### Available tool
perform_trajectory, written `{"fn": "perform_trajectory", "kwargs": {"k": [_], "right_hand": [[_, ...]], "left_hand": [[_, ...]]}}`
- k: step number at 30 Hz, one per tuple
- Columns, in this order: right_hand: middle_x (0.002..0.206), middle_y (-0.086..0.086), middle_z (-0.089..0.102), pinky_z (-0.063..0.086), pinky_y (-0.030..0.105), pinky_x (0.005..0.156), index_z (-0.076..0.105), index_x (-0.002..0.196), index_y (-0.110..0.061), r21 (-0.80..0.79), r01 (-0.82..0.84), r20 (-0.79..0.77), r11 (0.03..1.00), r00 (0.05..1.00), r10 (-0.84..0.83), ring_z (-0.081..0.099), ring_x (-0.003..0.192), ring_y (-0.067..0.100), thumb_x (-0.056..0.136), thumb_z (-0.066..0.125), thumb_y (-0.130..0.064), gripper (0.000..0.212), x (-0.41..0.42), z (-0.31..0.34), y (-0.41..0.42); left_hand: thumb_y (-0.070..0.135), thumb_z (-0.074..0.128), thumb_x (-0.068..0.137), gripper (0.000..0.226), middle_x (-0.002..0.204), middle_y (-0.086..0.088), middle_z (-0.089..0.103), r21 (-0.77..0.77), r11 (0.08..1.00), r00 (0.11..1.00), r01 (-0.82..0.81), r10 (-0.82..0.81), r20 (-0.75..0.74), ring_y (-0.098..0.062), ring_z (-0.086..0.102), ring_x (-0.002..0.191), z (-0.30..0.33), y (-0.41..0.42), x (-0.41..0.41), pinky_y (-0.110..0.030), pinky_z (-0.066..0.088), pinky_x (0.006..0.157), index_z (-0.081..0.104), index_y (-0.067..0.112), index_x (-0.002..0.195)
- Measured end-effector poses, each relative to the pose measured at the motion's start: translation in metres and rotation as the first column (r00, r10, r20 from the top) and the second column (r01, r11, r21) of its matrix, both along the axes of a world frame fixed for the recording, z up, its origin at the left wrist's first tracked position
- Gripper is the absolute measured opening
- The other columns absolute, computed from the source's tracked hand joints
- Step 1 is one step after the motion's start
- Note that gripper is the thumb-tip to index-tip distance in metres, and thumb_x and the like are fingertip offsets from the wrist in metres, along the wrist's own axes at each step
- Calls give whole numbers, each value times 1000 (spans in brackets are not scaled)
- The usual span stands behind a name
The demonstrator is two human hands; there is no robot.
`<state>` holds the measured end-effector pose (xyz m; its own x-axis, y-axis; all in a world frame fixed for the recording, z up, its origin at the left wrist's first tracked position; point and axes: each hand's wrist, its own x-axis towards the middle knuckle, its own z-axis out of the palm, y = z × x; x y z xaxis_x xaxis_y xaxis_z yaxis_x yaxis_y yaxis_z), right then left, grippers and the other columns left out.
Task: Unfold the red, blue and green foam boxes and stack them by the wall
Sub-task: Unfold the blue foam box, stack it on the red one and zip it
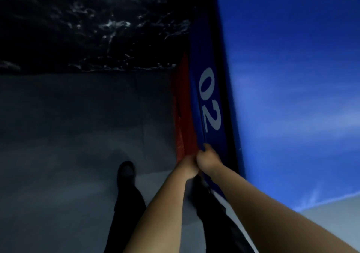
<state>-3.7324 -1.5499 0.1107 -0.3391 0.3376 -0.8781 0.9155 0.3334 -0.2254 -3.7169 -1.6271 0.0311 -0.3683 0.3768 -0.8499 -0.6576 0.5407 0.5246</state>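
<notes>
Both my hands, left hand (pixel 187 167) and right hand (pixel 207 159), pinch the blue box (pixel 292 77) edge at five o'clock (red box (pixel 182 104) beneath), green unseen, stacking unfinished.

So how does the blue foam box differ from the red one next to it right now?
The blue foam box fills the right of the view with a broad face and a white "02" on its side; the red foam box shows only a narrow strip, no marking visible. The right hand grips the blue edge; the left hand is at the red one's lower end. Both stand together on the grey floor.
</notes>
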Motion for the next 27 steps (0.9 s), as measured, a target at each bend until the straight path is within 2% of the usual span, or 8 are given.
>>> {"fn": "perform_trajectory", "kwargs": {"k": [4, 7, 9, 12, 15, 20, 23, 27], "right_hand": [[126, 21, 59, 46, 36, 87, 46, 143, -3, 8, 267, 61, 964, 962, -267, 61, 108, 35, 101, 41, -7, 43, 15, -13, -4], [83, 13, 60, 45, 26, 60, 62, 98, -5, -25, 408, 52, 912, 912, -407, 54, 62, 22, 99, 41, -5, 21, 32, -28, -5], [74, 10, 58, 40, 23, 46, 58, 86, -13, -36, 480, 37, 876, 877, -479, 49, 55, 17, 99, 39, -4, 26, 45, -37, -7], [98, 16, 68, 47, 28, 61, 62, 97, -16, -100, 572, 10, 814, 819, -574, 59, 71, 22, 100, 37, -8, 27, 58, -56, -10], [101, 7, 64, 40, 23, 59, 57, 128, -13, -99, 581, -20, 808, 811, -585, 53, 71, 13, 101, 36, -6, 35, 69, -71, -9], [144, 12, 51, 36, 27, 85, 36, 153, -13, -142, 565, -18, 812, 819, -573, 48, 105, 19, 102, 36, -4, 52, 66, -75, -12], [128, 10, 55, 41, 26, 73, 37, 152, -12, -149, 534, -71, 832, 834, -548, 53, 89, 15, 103, 36, -6, 50, 48, -71, -15], [128, 10, 58, 48, 27, 64, 42, 147, -14, -125, 525, -127, 842, 833, -539, 60, 99, 24, 103, 36, -9, 44, 22, -73, -11]], "left_hand": [[16, 43, 107, 37, 141, -14, 58, -67, 997, 996, 49, -53, -70, -27, 57, 122, -11, -20, -22, -26, 43, 102, 56, 9, 141], [20, 43, 108, 42, 151, -11, 50, -76, 997, 994, 29, -36, -101, -29, 52, 132, -28, -11, -40, -35, 43, 111, 47, 15, 149], [21, 42, 109, 45, 155, -12, 45, -69, 997, 997, -25, 19, -81, -30, 49, 136, -36, 5, -53, -36, 42, 113, 40, 16, 153], [24, 40, 110, 53, 162, -10, 33, -29, 979, 978, -203, 201, -47, -29, 38, 145, -44, 28, -66, -37, 35, 118, 26, 16, 160], [34, 46, 108, 61, 163, -8, 31, -18, 955, 955, -297, 297, 18, -29, 38, 146, -63, 41, -71, -38, 35, 119, 23, 16, 161], [32, 76, 91, 53, 134, -12, 65, 0, 894, 894, -447, 447, 42, -28, 64, 117, -90, 27, -74, -41, 53, 103, 61, 8, 135], [18, 79, 88, 24, 113, -9, 71, -12, 878, 878, -479, 479, 1, -20, 64, 103, -96, 32, -81, -28, 53, 87, 68, 5, 103], [16, 90, 74, 39, 121, -9, 66, -79, 877, 880, -475, 472, -51, -29, 63, 114, -99, 36, -94, -34, 54, 94, 60, 11, 99]]}}
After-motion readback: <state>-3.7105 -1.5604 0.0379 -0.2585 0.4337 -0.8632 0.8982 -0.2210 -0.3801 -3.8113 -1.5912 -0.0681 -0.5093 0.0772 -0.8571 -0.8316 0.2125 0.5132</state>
